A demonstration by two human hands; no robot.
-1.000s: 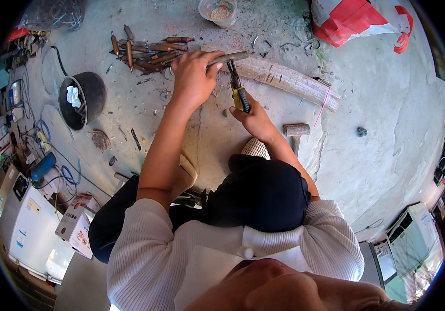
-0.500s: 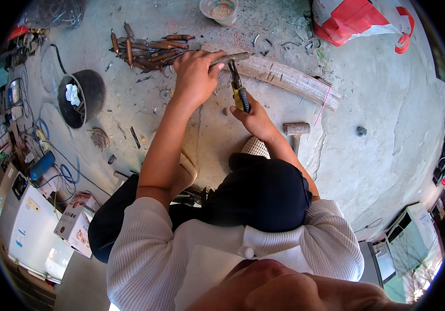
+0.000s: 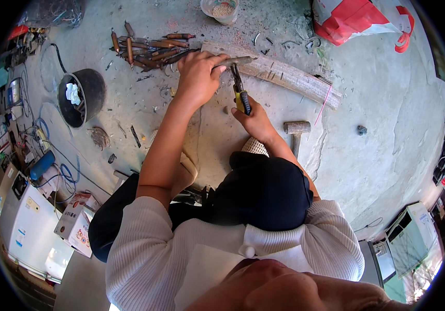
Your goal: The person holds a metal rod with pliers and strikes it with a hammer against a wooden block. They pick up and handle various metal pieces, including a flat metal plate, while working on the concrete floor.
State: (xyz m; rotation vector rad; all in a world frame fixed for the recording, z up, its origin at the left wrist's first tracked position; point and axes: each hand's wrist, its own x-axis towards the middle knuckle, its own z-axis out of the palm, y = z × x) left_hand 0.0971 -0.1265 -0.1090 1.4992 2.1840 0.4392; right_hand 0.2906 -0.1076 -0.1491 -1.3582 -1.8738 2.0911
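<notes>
My left hand [image 3: 197,76] is closed around a grey metal rod [image 3: 237,60] that lies along a long wooden plank [image 3: 284,75] on the concrete floor. My right hand [image 3: 252,118] grips pliers with yellow and black handles [image 3: 240,93], their jaws pointing up at the rod just right of my left hand. A pile of rusty brown rods [image 3: 150,47] lies on the floor to the left of my left hand.
A hammer [image 3: 296,130] lies right of my right wrist. A black bucket [image 3: 81,96] stands at the left, a clear cup of grains [image 3: 221,9] at the top, a red and white bag [image 3: 359,22] top right. Cables, boxes and tools crowd the left edge.
Both hands stay at the plank. The pliers' jaws have shifted slightly along the rod.
</notes>
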